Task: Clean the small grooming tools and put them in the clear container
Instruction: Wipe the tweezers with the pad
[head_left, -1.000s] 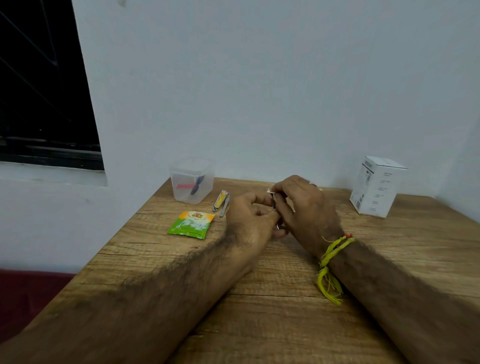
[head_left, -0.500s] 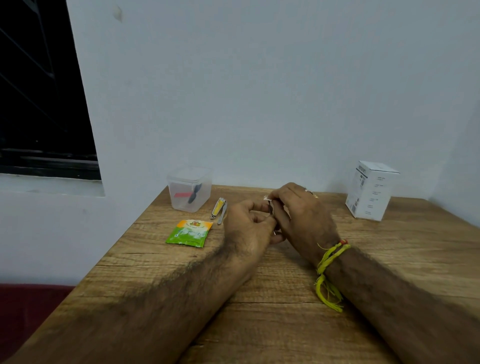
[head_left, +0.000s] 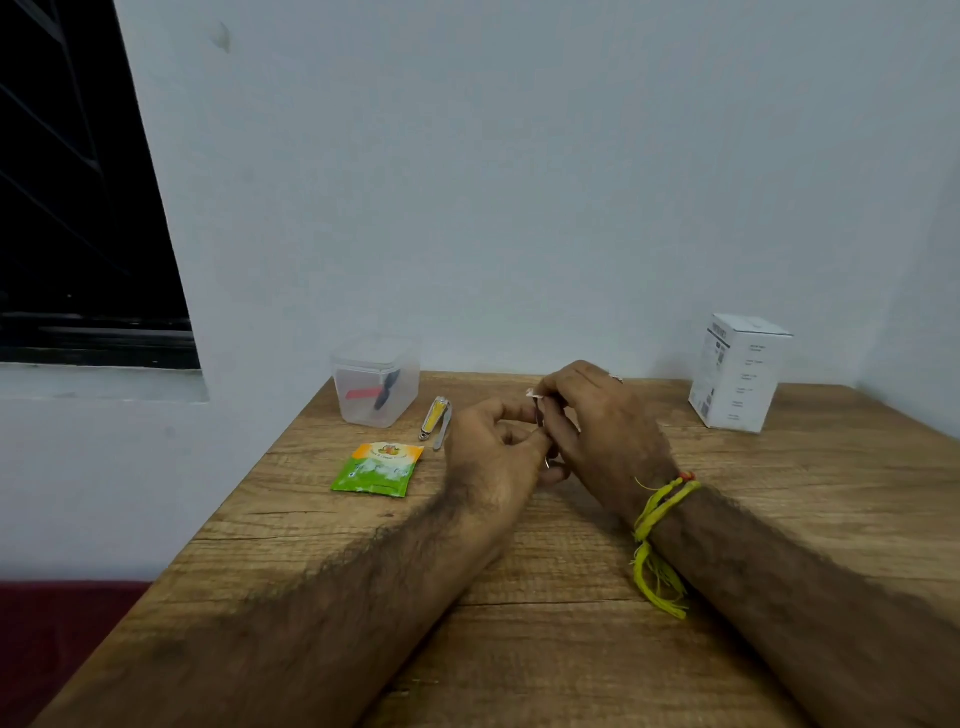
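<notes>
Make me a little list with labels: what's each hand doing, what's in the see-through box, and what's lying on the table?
left hand: holds a small metal tool
right hand: pinches a white wipe against the tool
clear container: a red item and a dark item inside
nail clipper: on the table, beside the container
green sachet: flat, nearer than the clipper
white box: upright, far right

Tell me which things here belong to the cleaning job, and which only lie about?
Job: small metal tool in both hands, white wipe, nail clipper, clear container.
Lying about: green sachet (perhaps the wipe's packet), white box.
</notes>
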